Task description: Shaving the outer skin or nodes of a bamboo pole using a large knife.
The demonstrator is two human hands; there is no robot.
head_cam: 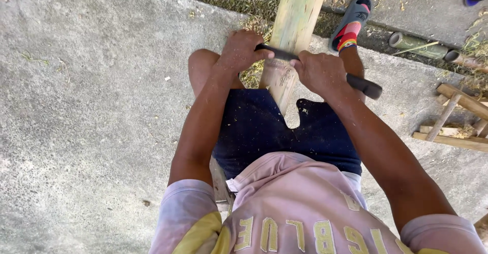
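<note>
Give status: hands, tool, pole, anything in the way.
Left hand and right hand both shut on the dark two-handled blade. Blade laid across the bamboo pole, pole running between the knees. Nothing in the way; shavings on the concrete.

so I count one bamboo pole [294, 25], one black-handled blade [325, 70], two hands [239, 51] [320, 72] on it, one sandal [351, 24] far right, two pipe ends [406, 41] [455, 57], one wooden frame [455, 122] on the right
</note>
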